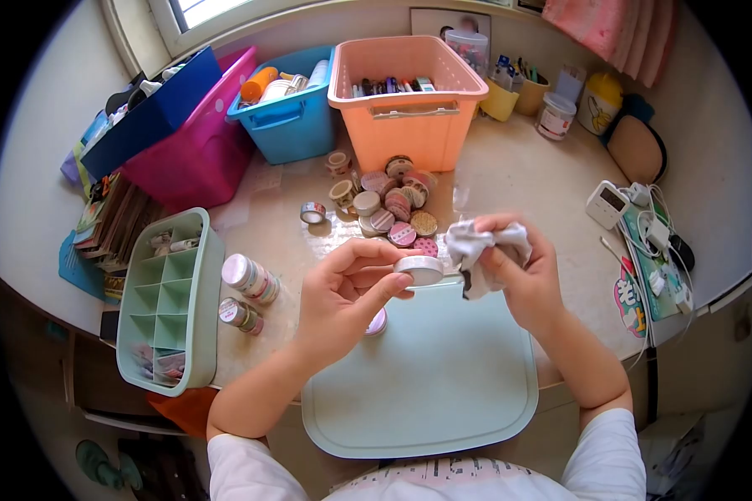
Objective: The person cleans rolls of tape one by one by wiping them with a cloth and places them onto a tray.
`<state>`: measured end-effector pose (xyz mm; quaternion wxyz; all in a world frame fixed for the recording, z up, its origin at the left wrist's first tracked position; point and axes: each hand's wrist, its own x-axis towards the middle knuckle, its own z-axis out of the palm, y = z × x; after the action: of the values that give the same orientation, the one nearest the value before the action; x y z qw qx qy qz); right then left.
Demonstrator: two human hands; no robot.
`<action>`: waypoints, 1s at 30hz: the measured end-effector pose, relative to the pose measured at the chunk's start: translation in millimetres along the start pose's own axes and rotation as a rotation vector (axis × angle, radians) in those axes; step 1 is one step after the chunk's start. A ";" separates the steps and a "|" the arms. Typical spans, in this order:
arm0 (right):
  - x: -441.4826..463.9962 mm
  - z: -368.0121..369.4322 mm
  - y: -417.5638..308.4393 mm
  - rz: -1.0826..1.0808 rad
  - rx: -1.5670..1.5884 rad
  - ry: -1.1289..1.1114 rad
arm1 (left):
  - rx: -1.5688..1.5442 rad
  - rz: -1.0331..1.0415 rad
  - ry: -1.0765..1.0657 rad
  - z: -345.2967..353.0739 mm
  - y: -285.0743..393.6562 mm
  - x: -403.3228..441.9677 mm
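Between thumb and fingers, my left hand [340, 302] pinches a pale roll of tape [422, 270] by its left edge. My right hand [528, 271] grips a crumpled white cloth [470, 244] with some dark marks, just to the right of the roll and close to it. Both hands are raised over a pale green lid [430, 376] at the table's front edge. Partly hidden behind my left hand, a purple-topped roll [378, 322] sits by the lid. Beyond my hands lies a heap of patterned tape rolls [401, 234].
A divided green organizer [210, 292] and stacked tape rolls [251, 280] stand left. Pink [200, 159], blue [297, 138] and orange [409, 129] bins line the back. A white clock [607, 205] and cables [643, 242] lie right; jars [555, 117] stand back right.
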<state>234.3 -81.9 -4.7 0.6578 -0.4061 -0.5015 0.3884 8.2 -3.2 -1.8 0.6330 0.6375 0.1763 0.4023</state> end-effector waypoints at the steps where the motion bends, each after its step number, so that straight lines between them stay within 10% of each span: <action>1: -3.6 3.1 -1.1 -0.069 -0.090 -0.037 | 0.059 0.058 0.024 -0.4 -0.1 -1.0; 8: -10.9 19.2 -2.6 -0.623 -0.555 -0.186 | 0.294 0.259 0.046 8.3 -1.8 -7.2; 14: -13.5 15.9 5.2 -0.638 -0.560 -0.200 | 0.603 0.481 -0.058 3.1 -5.0 -7.7; 21: -13.2 12.6 16.1 -0.496 -0.225 -0.125 | 0.135 0.223 -0.031 6.9 -12.1 -8.9; 30: -6.6 9.6 2.7 -0.668 -0.590 -0.254 | 0.810 0.764 -0.122 -4.0 7.4 3.9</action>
<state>223.3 -85.5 -7.9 0.5365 -0.3413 -0.7706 0.0423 5.6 1.3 5.9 0.1558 0.8706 0.0363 0.4653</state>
